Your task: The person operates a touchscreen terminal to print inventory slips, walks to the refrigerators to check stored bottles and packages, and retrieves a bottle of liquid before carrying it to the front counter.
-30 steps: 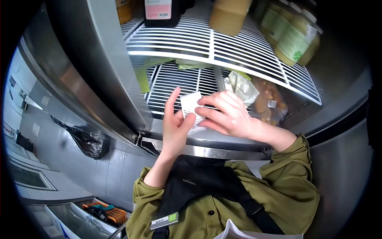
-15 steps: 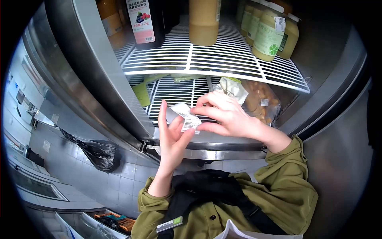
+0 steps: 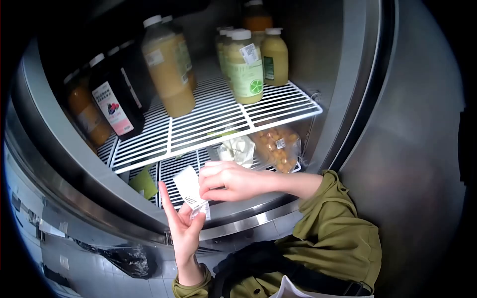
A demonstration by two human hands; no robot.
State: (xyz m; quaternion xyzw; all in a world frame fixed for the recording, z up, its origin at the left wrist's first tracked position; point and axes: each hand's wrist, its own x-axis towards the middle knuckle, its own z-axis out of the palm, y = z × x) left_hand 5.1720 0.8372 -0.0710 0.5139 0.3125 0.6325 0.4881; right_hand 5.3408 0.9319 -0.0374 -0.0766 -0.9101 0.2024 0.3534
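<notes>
A strip of white printed labels (image 3: 188,187) is held between my two hands, in front of the lower wire shelf. My left hand (image 3: 184,231) pinches its lower end between thumb and fingers, with the index finger pointing up. From the right, my right hand (image 3: 231,183) has its fingers closed at the strip's right edge; the fingertips are partly hidden. Behind my right hand lie a crumpled white bag (image 3: 236,150) and a clear bag of brown round items (image 3: 279,146).
Above, the upper wire shelf (image 3: 203,124) bears a dark bottle (image 3: 117,99), a tall tan bottle (image 3: 171,74) and a green-labelled bottle (image 3: 247,74). A green packet (image 3: 143,184) lies at the lower left. A black plastic bag (image 3: 130,259) is near the floor.
The view has swung so that the upper shelf's bottles show fully and my hands sit further left and lower. Both hands still hold the label strip, which now stands more upright.
</notes>
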